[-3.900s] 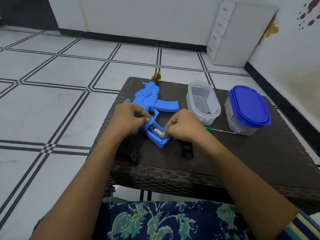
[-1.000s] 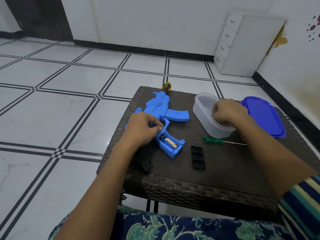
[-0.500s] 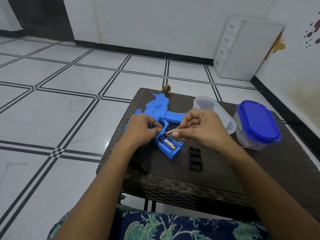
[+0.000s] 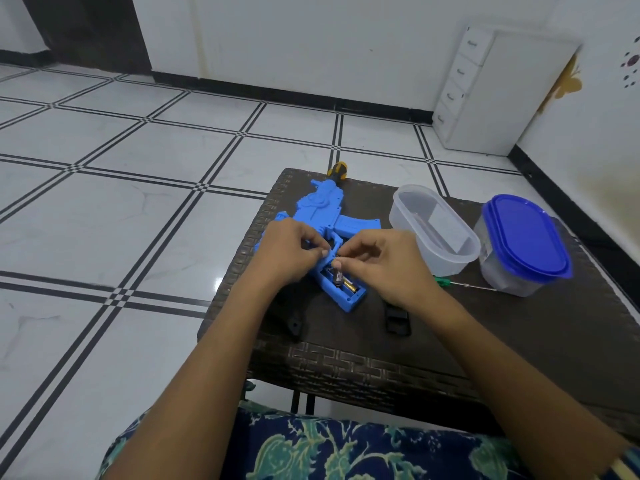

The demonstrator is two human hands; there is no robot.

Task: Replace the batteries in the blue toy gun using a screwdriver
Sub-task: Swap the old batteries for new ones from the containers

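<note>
One battery (image 4: 337,274) now dips into toy gun (image 4: 320,216).

Clear tub (image 4: 433,233), lidded tub (image 4: 524,237) block the right; nearer tabletop (image 4: 502,341) bare.

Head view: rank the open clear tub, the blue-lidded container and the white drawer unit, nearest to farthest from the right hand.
1. The open clear tub, just right of the right hand.
2. The blue-lidded container, farther right, past the tub.
3. The white drawer unit, far behind, top right of view.
</note>
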